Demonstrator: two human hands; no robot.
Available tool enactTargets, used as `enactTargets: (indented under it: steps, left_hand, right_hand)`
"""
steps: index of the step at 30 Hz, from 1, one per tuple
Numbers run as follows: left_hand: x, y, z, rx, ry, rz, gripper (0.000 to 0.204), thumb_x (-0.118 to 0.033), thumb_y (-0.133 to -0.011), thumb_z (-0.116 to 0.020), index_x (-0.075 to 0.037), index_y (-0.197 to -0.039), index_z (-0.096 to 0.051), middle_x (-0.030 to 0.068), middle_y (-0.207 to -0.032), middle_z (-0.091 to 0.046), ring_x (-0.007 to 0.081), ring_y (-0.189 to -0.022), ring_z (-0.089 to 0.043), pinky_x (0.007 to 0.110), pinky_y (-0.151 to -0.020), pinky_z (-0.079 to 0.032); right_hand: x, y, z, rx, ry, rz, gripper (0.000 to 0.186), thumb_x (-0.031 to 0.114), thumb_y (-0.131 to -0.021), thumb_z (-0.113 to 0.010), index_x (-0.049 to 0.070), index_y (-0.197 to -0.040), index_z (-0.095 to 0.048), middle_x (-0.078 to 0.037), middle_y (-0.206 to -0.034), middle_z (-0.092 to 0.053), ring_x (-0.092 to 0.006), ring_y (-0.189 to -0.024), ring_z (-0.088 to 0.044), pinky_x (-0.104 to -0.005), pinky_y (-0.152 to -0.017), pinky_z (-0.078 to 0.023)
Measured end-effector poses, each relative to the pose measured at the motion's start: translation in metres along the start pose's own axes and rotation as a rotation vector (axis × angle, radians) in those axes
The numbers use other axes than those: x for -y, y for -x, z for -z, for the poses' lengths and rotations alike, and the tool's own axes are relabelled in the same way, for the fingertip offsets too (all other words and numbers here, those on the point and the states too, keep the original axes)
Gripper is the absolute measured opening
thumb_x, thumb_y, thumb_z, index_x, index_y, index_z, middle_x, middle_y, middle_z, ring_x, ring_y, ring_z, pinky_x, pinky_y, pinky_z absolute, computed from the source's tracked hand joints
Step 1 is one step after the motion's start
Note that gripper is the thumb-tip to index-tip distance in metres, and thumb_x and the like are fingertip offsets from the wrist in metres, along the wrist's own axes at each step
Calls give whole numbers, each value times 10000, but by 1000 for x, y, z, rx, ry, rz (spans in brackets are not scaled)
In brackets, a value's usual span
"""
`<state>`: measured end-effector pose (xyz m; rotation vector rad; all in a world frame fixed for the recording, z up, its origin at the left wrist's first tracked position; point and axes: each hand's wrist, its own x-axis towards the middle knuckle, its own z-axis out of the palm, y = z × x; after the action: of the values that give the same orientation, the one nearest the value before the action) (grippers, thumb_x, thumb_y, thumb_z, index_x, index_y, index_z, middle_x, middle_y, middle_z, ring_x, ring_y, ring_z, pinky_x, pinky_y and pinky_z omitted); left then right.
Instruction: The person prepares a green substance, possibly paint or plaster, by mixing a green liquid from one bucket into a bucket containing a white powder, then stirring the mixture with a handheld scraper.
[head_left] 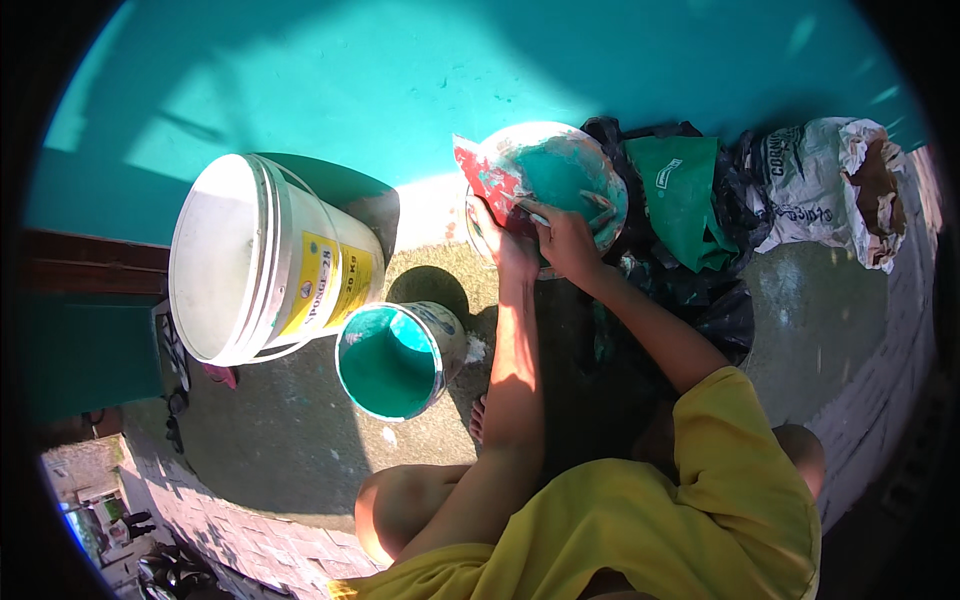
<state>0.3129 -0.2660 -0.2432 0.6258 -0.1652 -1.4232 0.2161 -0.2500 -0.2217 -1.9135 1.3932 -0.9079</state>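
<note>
From my remote seat I see the person in a yellow shirt (640,520) crouched at the near edge of a concrete ledge (300,440), one bare knee (395,510) low in view. Both forearms reach away toward the turquoise wall (400,70).

The left hand (497,240) grips the near rim of a round paint-smeared bowl (560,170), fingers curled together around its edge. The right hand (565,240) has its fingers clamped on the handle of a red scraper (480,175), whose flat blade lies against the bowl's left side. The bowl sits tilted at the foot of the wall, its inside coated turquoise; I cannot tell whether it rests on the ledge or is held up.

Just left of the arms a small can (395,360) lies tipped toward me, full of turquoise paint. Beyond it, touching or nearly so, a large white bucket (260,260) with a yellow label lies on its side, mouth facing left.

Right of the bowl, against the wall, are a green bag (685,195) among black plastic (725,320), and farther right a white sack (830,190) with its open end showing brown powder.
</note>
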Motion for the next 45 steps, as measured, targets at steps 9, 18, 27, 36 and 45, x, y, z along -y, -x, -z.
enactTargets:
  steps: [9,18,27,36,45]
  left_hand:
    - [6,-19,23,-80,36,-105,615,-575,-926,-451,-127,-1346,-423,46,-1316,-491,238,-1162,-472,429,-981,-381]
    - [12,-16,16,-132,-87,-117,599,-580,-924,-454,-139,-1329,-443,50,-1303,-499,228,-1142,-493,449,-937,-424]
    - [0,-18,18,45,56,-144,532,-475,-952,-487,-83,-1308,-441,72,-1292,-506,218,-1143,-507,414,-966,-426]
    - [6,-11,13,-59,25,-154,552,-515,-940,-477,-125,-1326,-425,63,-1315,-488,245,-1176,-487,476,-965,-416]
    - [20,-12,5,46,-254,-61,653,-591,-931,-419,-141,-1397,-335,55,-1355,-429,268,-1153,-466,447,-969,-403]
  right_hand:
    - [-16,7,0,-37,-34,128,500,-95,-753,-496,56,-1220,-595,-230,-1104,-616,-396,-922,-616,-422,-761,-507]
    - [-38,-15,-9,-152,-51,106,414,-70,-794,-532,63,-1177,-617,-255,-864,-611,-401,-691,-602,-433,-587,-461]
    - [-22,-19,-1,-45,-45,-19,416,-49,-801,-526,69,-1190,-613,-250,-936,-628,-393,-802,-625,-430,-653,-495]
    - [-33,-13,-8,-81,-70,-36,409,-50,-792,-489,28,-1176,-605,-236,-1023,-639,-400,-937,-614,-446,-802,-509]
    - [-59,-29,-20,-133,30,-58,381,-42,-785,-517,33,-1143,-622,-265,-876,-627,-435,-811,-609,-473,-712,-486]
